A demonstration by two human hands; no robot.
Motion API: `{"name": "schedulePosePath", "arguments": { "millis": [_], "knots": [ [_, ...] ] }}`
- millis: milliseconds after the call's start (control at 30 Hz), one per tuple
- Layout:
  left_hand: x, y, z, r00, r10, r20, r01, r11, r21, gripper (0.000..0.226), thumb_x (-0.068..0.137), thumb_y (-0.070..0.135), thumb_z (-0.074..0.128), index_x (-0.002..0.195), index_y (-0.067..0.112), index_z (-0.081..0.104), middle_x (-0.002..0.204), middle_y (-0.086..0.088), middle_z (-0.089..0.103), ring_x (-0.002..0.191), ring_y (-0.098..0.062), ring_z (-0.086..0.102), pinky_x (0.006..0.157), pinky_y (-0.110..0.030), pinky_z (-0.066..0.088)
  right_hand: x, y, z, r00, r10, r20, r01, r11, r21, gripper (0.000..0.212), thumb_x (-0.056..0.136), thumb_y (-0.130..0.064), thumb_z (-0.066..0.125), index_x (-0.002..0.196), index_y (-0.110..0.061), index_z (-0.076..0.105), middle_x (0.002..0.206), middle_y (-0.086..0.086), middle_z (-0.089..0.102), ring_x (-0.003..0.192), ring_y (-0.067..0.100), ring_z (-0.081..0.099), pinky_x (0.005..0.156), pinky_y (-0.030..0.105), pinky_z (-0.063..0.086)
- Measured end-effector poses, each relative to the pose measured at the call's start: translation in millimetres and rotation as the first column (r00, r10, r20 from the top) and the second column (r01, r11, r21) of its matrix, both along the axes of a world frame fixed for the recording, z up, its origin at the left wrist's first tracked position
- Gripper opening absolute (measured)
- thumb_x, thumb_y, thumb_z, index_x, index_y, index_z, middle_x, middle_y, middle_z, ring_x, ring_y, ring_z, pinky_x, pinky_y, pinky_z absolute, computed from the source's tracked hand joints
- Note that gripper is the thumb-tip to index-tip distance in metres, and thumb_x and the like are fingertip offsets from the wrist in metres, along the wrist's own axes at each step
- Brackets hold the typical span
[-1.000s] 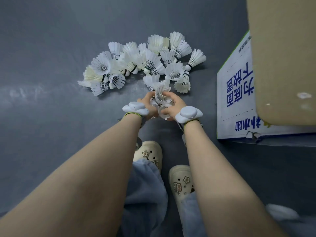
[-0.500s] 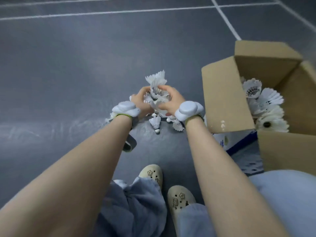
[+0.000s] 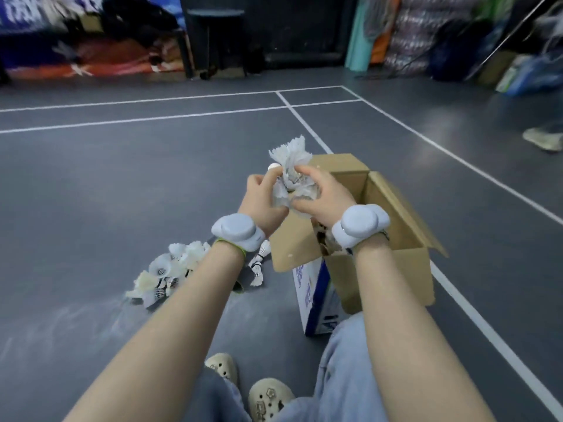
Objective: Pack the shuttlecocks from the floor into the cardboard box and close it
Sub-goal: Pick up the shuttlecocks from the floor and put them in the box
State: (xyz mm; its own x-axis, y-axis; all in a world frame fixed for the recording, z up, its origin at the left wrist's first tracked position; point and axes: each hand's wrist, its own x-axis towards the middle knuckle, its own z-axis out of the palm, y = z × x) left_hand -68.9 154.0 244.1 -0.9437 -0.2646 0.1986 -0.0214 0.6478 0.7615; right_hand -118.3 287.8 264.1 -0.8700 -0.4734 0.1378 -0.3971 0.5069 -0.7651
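My left hand (image 3: pixel 262 197) and my right hand (image 3: pixel 322 193) together grip a bunch of white feather shuttlecocks (image 3: pixel 291 169), held up in the air at the left edge of the open cardboard box (image 3: pixel 405 263). The box stands on the grey floor at my right with its flaps up; my right wrist hides most of its inside. A pile of white shuttlecocks (image 3: pixel 166 274) lies on the floor at my left, below my left forearm. Another couple of loose shuttlecocks (image 3: pixel 259 266) lie beside the box's left flap.
White court lines (image 3: pixel 475 318) cross the grey floor. My feet in pale clogs (image 3: pixel 268 397) are at the bottom. Someone else's shoe (image 3: pixel 542 140) is at the far right. Blurred bags, chairs and stacked goods (image 3: pixel 213 41) line the back wall.
My hands lifted the bunch off the floor pile and carried it up and right to the box. My view rose from the floor to the court.
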Motion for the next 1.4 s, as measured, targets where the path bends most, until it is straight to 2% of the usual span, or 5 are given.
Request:
{"name": "schedulePosePath", "arguments": {
  "millis": [200, 400, 700, 900, 1400],
  "knots": [
    [-33.1, 37.0, 4.9, 0.996, -0.084, -0.011, 0.083, 0.991, -0.101, 0.061, 0.082, 0.015, 0.059, 0.136, 0.034, 0.037, 0.129, -0.004, 0.041, 0.106, -0.026, 0.052, 0.094, -0.035, 0.045, -18.6, 41.3, -6.0, 0.988, -0.148, 0.052, 0.150, 0.988, -0.047, 0.061, 0.081, -0.023, 0.063, 0.139, -0.029, 0.043, 0.143, -0.004, 0.043, 0.129, 0.022, 0.044, 0.102, 0.047, 0.044],
    [-70.3, 63.7, -10.1, 0.979, -0.203, -0.027, 0.200, 0.977, -0.077, 0.070, 0.080, 0.004, 0.059, 0.142, 0.024, 0.035, 0.123, 0.003, 0.047, 0.105, -0.013, 0.047, 0.081, 0.010, 0.024, -47.4, 59.2, -23.7, 0.953, -0.292, 0.082, 0.284, 0.954, 0.097, 0.064, 0.085, -0.021, 0.052, 0.142, -0.042, 0.030, 0.146, 0.000, 0.041, 0.120, 0.031, 0.051, 0.098, 0.039, 0.046],
    [-81.3, 71.3, -24.1, 0.956, -0.274, 0.104, 0.285, 0.952, -0.111, 0.078, 0.082, 0.001, 0.056, 0.147, 0.026, 0.022, 0.150, -0.008, 0.032, 0.140, -0.026, 0.027, 0.112, -0.039, 0.028, -57.7, 56.3, -38.6, 0.893, -0.437, 0.105, 0.389, 0.869, 0.307, 0.058, 0.093, -0.020, 0.045, 0.145, -0.036, 0.027, 0.141, 0.011, 0.038, 0.109, 0.035, 0.057, 0.078, 0.030, 0.042],
    [-61.5, 45.0, -26.7, 0.958, -0.231, 0.167, 0.252, 0.961, -0.116, 0.073, 0.083, 0.005, 0.058, 0.145, 0.021, 0.023, 0.140, -0.010, 0.037, 0.123, -0.022, 0.043, 0.079, -0.007, 0.026, -46.7, 27.4, -42.0, 0.912, -0.370, 0.178, 0.307, 0.902, 0.302, 0.039, 0.094, -0.022, 0.046, 0.133, -0.021, 0.047, 0.130, 0.009, 0.056, 0.110, 0.032, 0.058, 0.085, 0.033, 0.046],
    [36.6, -165.6, -100.9, 0.806, 0.313, 0.502, -0.250, 0.949, -0.190, 0.068, 0.080, 0.012, 0.057, 0.140, 0.023, 0.029, 0.138, -0.013, 0.037, 0.120, -0.034, 0.048, 0.102, -0.042, 0.042, -5.3, -170.8, -96.8, 0.930, 0.025, 0.368, -0.189, 0.889, 0.417, 0.037, 0.091, -0.016, 0.049, 0.128, -0.013, 0.053, 0.130, 0.009, 0.058, 0.117, 0.028, 0.055, 0.080, 0.024, 0.042]
  ]
}}
